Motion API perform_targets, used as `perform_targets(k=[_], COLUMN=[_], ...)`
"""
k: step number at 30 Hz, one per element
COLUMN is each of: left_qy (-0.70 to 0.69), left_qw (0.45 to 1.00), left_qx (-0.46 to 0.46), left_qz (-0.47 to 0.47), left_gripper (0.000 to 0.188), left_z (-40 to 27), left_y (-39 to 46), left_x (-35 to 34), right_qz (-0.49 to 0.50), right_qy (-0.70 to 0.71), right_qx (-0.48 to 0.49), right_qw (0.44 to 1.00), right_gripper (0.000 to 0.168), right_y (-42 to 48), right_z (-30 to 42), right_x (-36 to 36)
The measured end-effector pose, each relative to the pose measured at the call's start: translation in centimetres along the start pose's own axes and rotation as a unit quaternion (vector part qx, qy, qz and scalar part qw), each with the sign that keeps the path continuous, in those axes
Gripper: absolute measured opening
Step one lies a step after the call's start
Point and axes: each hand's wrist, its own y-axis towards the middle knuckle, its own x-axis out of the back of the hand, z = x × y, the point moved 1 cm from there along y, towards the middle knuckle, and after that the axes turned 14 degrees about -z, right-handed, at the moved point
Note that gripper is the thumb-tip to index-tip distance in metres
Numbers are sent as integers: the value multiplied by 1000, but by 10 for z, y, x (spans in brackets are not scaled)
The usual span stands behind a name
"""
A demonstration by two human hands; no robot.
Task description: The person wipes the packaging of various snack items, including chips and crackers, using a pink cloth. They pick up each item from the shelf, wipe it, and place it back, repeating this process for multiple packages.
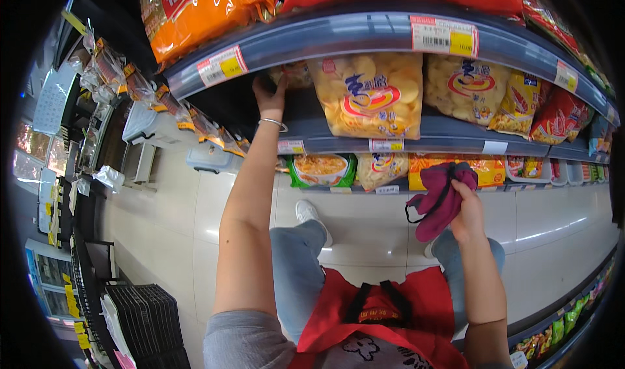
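My left hand (270, 95) reaches into the shaded left end of the middle shelf. Its thumb and fingers are spread, with the thumb against or just before a clear snack bag (296, 74) set back under the upper shelf; whether they touch is unclear. A larger bag of pale round chips (368, 98) stands to the right of that hand, overhanging the shelf front. In my right hand (468, 212) is a bunched purple cloth (436, 200) with a black strap, held in front of the lowest shelf.
An upper shelf edge (322, 34) with price labels juts out above my left hand. More snack bags (464, 88) fill the middle shelf rightwards. Hanging packets (168, 98) line the shelf's left end. Stacked black crates (146, 315) and a clear storage box (154, 124) stand leftward.
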Motion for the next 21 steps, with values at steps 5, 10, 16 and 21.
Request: perform_targets(k=[5, 10, 16, 21], left_qy=[72, 58, 19, -128], left_qw=[986, 940, 923, 911], left_qx=[48, 205, 256, 334], left_qz=[142, 266, 287, 207], left_gripper=[99, 82, 74, 57], left_z=[13, -4, -30, -71], left_y=[31, 28, 21, 0], left_x=[-11, -23, 5, 26], right_qz=[-25, -34, -9, -6], right_qy=[-12, -43, -45, -59], right_qx=[-4, 1, 1, 20], right_qw=[1000, 998, 999, 998], right_gripper=[22, 22, 19, 16], right_y=[7, 8, 2, 7], right_z=[-4, -6, -13, -13], right_x=[-3, -6, -15, -15])
